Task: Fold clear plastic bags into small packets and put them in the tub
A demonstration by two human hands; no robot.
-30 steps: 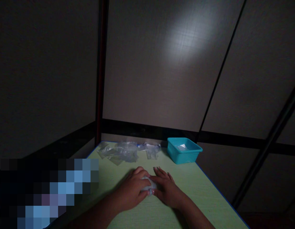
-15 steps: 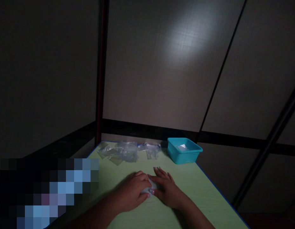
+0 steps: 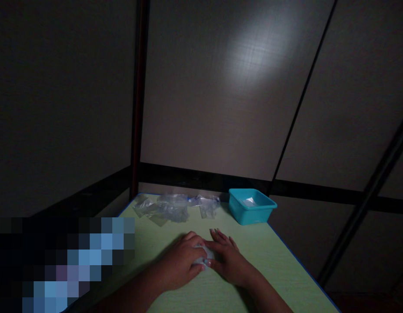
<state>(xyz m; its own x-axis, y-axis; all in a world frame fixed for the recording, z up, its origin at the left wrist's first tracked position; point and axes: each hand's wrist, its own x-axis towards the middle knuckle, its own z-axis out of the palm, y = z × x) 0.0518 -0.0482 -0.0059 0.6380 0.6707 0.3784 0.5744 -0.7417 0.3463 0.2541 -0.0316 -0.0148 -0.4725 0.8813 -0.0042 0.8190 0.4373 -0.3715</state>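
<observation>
My left hand (image 3: 183, 263) rests on the light green table with its fingers curled over a small whitish piece that looks like a plastic bag (image 3: 199, 260). Both hands cover much of this piece, so its full shape is hidden. From the other side, my right hand (image 3: 226, 260) holds the bag's edge with thumb and index finger. The outer fingers of that hand stretch forward, flat on the table. Beyond my hands, several clear plastic bags (image 3: 173, 208) lie loosely overlapped near the far edge.
A turquoise plastic basin (image 3: 251, 213) stands at the table's far right corner, with something clear and shiny inside. The green table (image 3: 269, 274) has a blue edge. Dark panelled walls (image 3: 208, 108) rise behind it. A pixelated patch blocks the lower left.
My left fingers have shifted very slightly, and a bit more of the whitish bag shows between my hands. The basin and the loose bags have not moved.
</observation>
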